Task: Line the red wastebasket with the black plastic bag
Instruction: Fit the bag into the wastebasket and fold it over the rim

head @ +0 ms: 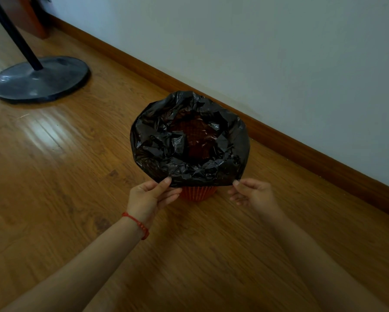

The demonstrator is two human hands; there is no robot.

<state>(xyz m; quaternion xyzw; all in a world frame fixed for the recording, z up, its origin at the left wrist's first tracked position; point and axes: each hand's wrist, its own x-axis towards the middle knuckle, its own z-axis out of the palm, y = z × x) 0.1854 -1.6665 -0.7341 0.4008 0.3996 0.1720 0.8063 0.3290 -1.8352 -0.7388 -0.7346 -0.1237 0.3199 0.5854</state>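
Note:
The red mesh wastebasket [198, 193] stands on the wooden floor near the wall. The black plastic bag [166, 145] sits inside it, its crinkled mouth spread wide over the rim and hiding most of the basket; red mesh shows through the thin bag bottom in the middle. My left hand [151, 197], with a red string bracelet at the wrist, pinches the bag's near edge at the lower left. My right hand [253, 192] pinches the near edge at the lower right.
A round black stand base [40, 78] with a slanted black pole [11, 30] rests on the floor at the far left. A wooden skirting board [301, 145] runs along the white wall just behind the basket. A brown furniture corner [34, 19] stands at the top left.

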